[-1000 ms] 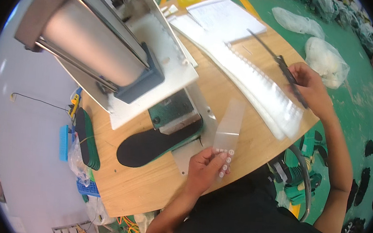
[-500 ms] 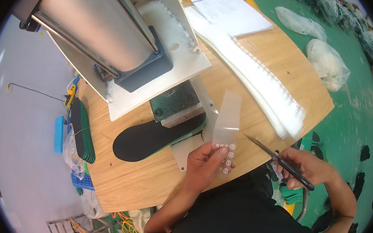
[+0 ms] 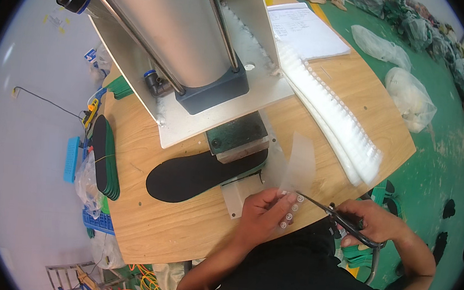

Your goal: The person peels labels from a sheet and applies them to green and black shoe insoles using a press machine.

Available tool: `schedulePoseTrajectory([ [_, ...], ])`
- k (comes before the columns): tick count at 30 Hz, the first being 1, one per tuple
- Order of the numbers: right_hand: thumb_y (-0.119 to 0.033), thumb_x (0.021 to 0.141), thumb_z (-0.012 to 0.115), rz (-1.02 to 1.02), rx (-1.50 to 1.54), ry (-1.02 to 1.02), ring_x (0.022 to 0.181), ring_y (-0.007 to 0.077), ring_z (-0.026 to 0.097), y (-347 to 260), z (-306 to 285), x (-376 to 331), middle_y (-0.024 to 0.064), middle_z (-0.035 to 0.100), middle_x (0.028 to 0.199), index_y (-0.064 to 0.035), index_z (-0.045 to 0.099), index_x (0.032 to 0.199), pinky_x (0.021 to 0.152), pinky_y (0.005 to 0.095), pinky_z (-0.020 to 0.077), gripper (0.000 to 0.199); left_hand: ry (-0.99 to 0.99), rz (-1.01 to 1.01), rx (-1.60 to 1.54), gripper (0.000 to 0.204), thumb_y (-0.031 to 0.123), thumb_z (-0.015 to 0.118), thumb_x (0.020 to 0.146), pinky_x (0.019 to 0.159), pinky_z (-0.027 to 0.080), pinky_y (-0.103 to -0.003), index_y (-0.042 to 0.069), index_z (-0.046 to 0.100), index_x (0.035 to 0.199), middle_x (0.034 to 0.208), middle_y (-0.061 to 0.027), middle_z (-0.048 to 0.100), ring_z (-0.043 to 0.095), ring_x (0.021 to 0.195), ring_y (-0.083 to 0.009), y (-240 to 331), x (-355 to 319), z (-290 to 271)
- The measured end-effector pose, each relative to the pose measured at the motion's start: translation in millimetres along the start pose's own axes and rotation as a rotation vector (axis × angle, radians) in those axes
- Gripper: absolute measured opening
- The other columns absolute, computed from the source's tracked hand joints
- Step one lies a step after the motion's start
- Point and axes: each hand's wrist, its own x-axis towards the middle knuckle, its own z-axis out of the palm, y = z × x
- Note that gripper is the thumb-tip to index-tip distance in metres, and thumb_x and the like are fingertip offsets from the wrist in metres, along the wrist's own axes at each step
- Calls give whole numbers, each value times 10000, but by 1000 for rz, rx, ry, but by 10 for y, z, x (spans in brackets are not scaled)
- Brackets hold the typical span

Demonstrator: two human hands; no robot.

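My left hand (image 3: pixel 262 213) pinches a translucent plastic strip (image 3: pixel 300 161) by its near end, where a row of small white printed marks shows. The strip's plain part stands up beyond my fingers. In my right hand (image 3: pixel 370 221) is a pair of black-handled scissors (image 3: pixel 353 231), fingers wrapped round the handles. Their blade tips reach the strip's right edge, close to my left thumb; whether the blades are parted there I cannot tell. Left of my left hand lies a black insole with a green edge (image 3: pixel 185 179), its far right end under the metal block (image 3: pixel 238 137) of a press.
The press (image 3: pixel 167 31), with its big metal cylinder, stands at the table's far side. A pile of white translucent strips (image 3: pixel 334 123) and a written notepad (image 3: pixel 306 31) lie right of it. Banded insoles (image 3: pixel 104 157) sit at the left edge. Plastic bags (image 3: pixel 410 96) rest on the green floor.
My right hand has brought the scissors left, so the tips now meet the strip near my left fingers. The strip remains in my left hand. The whole view has shifted slightly.
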Motion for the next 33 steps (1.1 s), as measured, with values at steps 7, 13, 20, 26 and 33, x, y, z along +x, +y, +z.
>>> schedulePoseTrajectory([
  [7, -488, 688, 814, -26, -61, 1, 669, 231, 568, -35, 26, 48, 119, 583, 755, 21, 588, 1032, 610, 326, 452, 655, -76, -8, 47, 150, 106, 554, 952, 516, 422, -207, -26, 623, 966, 750, -2, 575, 493, 575, -48, -7, 3, -23],
  [13, -455, 683, 829, -32, -93, 14, 653, 228, 554, -104, 24, 61, 118, 571, 740, 10, 593, 999, 599, 323, 441, 610, -76, -14, 25, 130, 90, 555, 944, 523, 437, -201, -21, 622, 954, 766, -13, 602, 512, 585, -44, -55, -11, -33],
  [20, -363, 639, 882, -20, -10, 92, 593, 174, 495, 29, 100, -38, 76, 526, 667, 9, 603, 921, 551, 290, 415, 544, -83, -49, 43, 146, 111, 567, 942, 500, 411, -195, -21, 630, 948, 737, -1, 595, 508, 570, -39, -30, -22, 7],
  [26, -352, 644, 879, -141, -86, 133, 561, 183, 502, 63, 156, -198, 61, 516, 629, -2, 614, 859, 520, 300, 401, 488, -210, -139, 354, 167, 135, 593, 932, 477, 401, -202, -18, 655, 911, 658, 15, 571, 506, 546, -37, 43, -122, 174],
  [33, -406, 588, 878, -299, -403, 361, 551, 209, 554, 85, -81, -762, 45, 529, 614, -37, 621, 837, 496, 317, 385, 514, -140, 467, 886, 86, 56, 636, 843, 815, 489, -323, 31, 696, 898, 976, -124, 678, 644, 927, -205, 63, -17, 168],
])
